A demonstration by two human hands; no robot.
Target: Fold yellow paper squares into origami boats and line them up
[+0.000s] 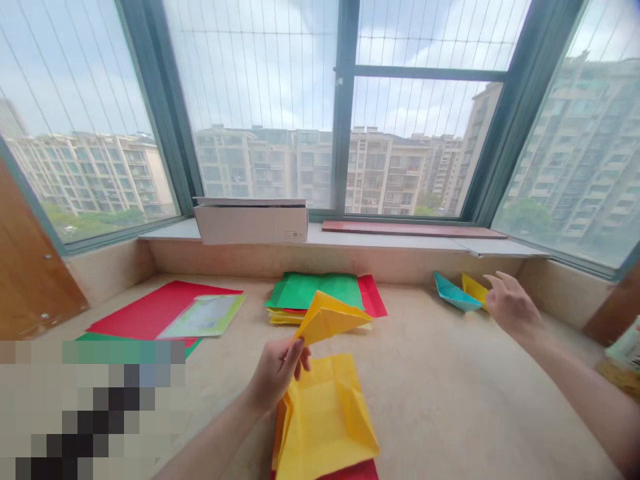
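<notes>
Pinched between the thumb and fingers of my left hand [283, 370] is a folded yellow paper [333, 317], triangular in outline, raised above the surface. Below it lies a stack of creased yellow paper sheets [333, 410], with red paper showing under its near edge. Over at the right, my right hand [513, 307] has its fingers bent and apart beside a yellow paper boat [474, 291]. The hand covers part of that boat, and whether they touch I cannot tell. A light-blue paper boat [454, 292] sits just left of the yellow one.
At the back middle lies a pile of green paper [315, 291] with red and yellow sheets. Red sheets [167, 310] and a clear-and-green packet [205, 315] are on the left. A white box [253, 223] stands on the window ledge [390, 243]. A blurred patch hides the lower left.
</notes>
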